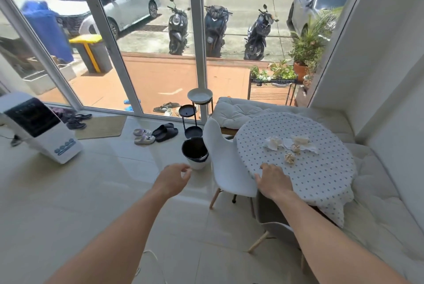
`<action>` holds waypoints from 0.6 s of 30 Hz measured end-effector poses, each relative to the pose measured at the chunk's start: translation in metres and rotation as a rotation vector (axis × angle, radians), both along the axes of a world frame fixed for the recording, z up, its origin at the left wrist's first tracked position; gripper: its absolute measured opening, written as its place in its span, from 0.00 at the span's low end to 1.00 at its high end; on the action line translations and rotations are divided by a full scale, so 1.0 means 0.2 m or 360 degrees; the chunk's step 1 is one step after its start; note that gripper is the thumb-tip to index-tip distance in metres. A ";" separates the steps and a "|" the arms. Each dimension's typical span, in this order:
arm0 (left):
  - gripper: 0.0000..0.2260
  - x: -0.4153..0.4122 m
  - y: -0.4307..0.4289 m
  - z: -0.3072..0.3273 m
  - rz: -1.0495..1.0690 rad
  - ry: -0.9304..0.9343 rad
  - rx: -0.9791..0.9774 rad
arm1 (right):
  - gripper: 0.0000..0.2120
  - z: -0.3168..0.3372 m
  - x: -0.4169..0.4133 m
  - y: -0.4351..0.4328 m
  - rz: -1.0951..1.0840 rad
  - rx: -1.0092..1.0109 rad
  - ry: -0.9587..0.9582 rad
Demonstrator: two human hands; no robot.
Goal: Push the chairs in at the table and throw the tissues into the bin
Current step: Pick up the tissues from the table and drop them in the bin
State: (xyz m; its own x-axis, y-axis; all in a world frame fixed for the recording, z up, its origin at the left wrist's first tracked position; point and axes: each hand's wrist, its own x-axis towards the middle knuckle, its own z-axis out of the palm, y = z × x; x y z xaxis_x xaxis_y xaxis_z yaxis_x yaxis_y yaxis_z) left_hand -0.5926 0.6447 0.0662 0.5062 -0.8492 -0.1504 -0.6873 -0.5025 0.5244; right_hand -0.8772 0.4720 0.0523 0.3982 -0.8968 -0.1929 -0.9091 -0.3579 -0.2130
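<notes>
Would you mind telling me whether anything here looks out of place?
Yes: crumpled tissues lie scattered on the round table, not in the bin beside the white chair. Nothing looks spilled or broken.

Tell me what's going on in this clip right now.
A person is tidying a round table. Their right hand rests where the white chair meets the tablecloth edge; the left hand hangs free, loosely curled. Crumpled tissues remain on the table, and the bin stands beside the chair.

This is a home, a small eating corner near the entrance: a round table (321,180) with dotted cloth, cushioned bench (231,111), slippers (164,131) by the glass doors (146,54).
</notes>
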 end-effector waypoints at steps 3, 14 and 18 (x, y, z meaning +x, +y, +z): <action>0.17 0.12 -0.03 0.00 0.0030 0.0023 -0.0016 | 0.23 0.00 0.12 -0.05 0.0022 0.0015 0.0007; 0.18 0.56 -0.38 -0.06 0.0020 0.0062 0.0074 | 0.22 -0.08 0.59 -0.47 0.0070 0.0114 0.0086; 0.18 0.77 -0.58 -0.04 0.0031 0.0066 0.0089 | 0.21 -0.10 0.74 -0.68 0.0078 0.0139 0.0112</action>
